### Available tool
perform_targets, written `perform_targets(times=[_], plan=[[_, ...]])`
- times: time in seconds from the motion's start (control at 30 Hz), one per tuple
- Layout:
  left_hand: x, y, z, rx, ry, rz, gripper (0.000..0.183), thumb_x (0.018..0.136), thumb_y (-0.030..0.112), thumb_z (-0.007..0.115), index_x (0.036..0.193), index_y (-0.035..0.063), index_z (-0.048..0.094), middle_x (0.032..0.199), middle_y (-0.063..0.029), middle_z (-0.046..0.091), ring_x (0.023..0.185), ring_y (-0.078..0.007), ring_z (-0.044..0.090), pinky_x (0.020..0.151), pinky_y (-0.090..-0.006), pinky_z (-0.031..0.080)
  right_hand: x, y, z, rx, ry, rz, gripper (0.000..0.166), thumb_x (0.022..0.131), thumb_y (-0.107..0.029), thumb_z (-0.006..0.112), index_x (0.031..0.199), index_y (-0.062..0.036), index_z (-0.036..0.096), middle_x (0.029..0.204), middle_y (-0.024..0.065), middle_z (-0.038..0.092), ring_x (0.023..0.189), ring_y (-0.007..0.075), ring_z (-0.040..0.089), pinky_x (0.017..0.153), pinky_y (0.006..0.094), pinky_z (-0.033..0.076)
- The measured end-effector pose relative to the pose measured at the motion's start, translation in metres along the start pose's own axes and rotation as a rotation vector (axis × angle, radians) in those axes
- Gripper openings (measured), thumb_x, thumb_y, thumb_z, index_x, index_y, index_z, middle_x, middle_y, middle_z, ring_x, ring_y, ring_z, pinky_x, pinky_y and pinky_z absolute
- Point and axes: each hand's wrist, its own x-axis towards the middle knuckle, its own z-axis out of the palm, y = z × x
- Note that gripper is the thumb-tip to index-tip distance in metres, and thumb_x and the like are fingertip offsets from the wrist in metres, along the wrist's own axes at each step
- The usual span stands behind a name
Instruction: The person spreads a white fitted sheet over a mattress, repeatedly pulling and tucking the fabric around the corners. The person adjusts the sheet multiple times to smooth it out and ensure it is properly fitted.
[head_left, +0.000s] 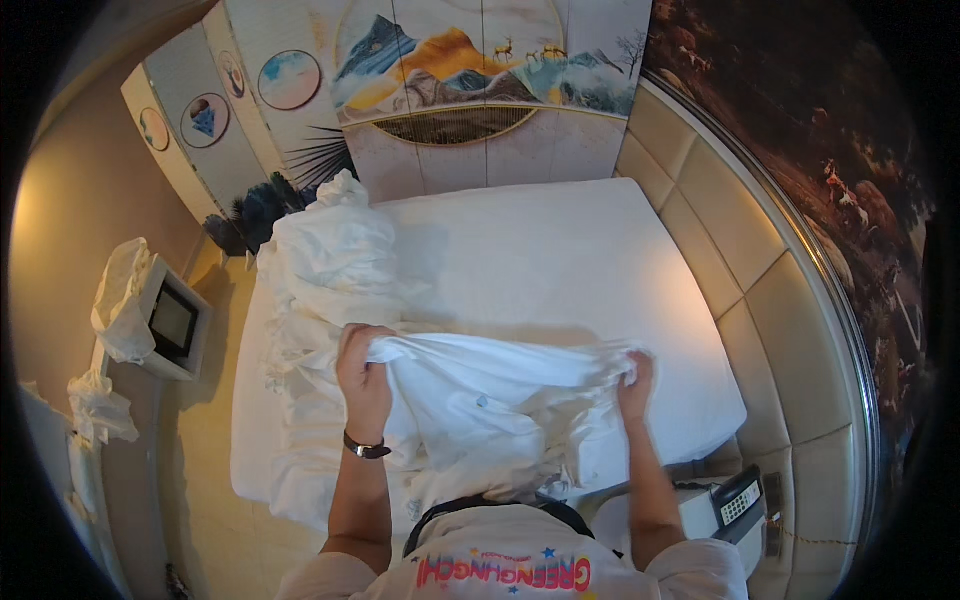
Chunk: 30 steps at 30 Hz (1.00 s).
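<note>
A white cloth (465, 420), likely bed linen, is stretched between my two hands in front of my body. My left hand (364, 375) grips its upper left edge, and a dark-strapped wristwatch (366, 448) is on that wrist. My right hand (636, 379) grips the opposite edge, slightly blurred. The cloth sags between the hands and hangs in folds near my waist; a small bluish mark shows on it. Beneath lies a bed with a white fitted cover (517, 255). Crumpled white bedding (330, 255) is heaped along the bed's left side.
A padded headboard panel (735, 232) borders the bed on the right. A telephone (739, 499) sits on a bedside table (694, 506) at lower right. Left across the tiled floor (187, 450) stands a white cabinet (191, 330) with white cloth (124, 304) beside it.
</note>
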Motion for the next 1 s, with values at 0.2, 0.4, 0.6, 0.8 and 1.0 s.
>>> perform_targets(times=[0.2,0.4,0.6,0.8,1.0], plan=[[-0.004,0.013,0.03,-0.034,-0.161,0.009,0.033,0.059,-0.015,0.038,0.082,-0.0013,0.058,0.082,-0.0098,0.05,0.076,-0.022,0.051,0.068,-0.0249,0.041,-0.08,-0.116,0.087,0.186,-0.421,-0.085,0.047,0.068,-0.012,0.068,0.111,-0.0039,0.052,0.11,0.0168,0.05,0.101,0.0357,0.05,0.083,0.0383,0.043],[0.001,0.009,0.023,0.078,-0.133,0.037,0.033,0.063,-0.015,0.047,0.086,0.0026,0.062,0.083,-0.0088,0.049,0.076,-0.0225,0.051,0.065,-0.027,0.041,-0.051,-0.131,0.075,0.054,-0.385,0.092,0.047,0.066,-0.007,0.066,0.111,-0.0061,0.051,0.1,0.0143,0.054,0.086,0.0309,0.056,0.071,0.04,0.047],[0.004,0.004,0.019,0.056,-0.087,0.019,0.033,0.062,-0.015,0.047,0.086,0.0027,0.061,0.082,-0.0081,0.048,0.074,-0.0214,0.05,0.063,-0.0262,0.04,-0.059,-0.129,0.04,-0.198,-0.011,-0.327,0.05,0.062,-0.005,0.069,0.11,-0.0096,0.053,0.093,0.0172,0.054,0.077,0.0328,0.053,0.059,0.04,0.043],[0.006,0.011,0.03,0.081,-0.12,0.101,0.032,0.059,-0.012,0.051,0.085,0.0034,0.062,0.074,-0.0082,0.044,0.071,-0.0234,0.044,0.061,-0.0294,0.038,-0.081,-0.164,0.067,0.124,-0.219,-0.311,0.044,0.071,-0.008,0.067,0.112,-0.0065,0.052,0.093,0.0164,0.053,0.083,0.0309,0.055,0.066,0.0375,0.047],[0.004,0.02,0.029,0.069,-0.14,0.092,0.031,0.061,-0.013,0.051,0.084,0.0029,0.063,0.07,-0.0063,0.045,0.07,-0.0201,0.044,0.06,-0.0271,0.037,-0.064,-0.166,0.084,0.181,-0.214,-0.184,0.035,0.075,-0.01,0.064,0.107,-0.0028,0.052,0.097,0.0163,0.053,0.086,0.0326,0.054,0.07,0.0376,0.047]])
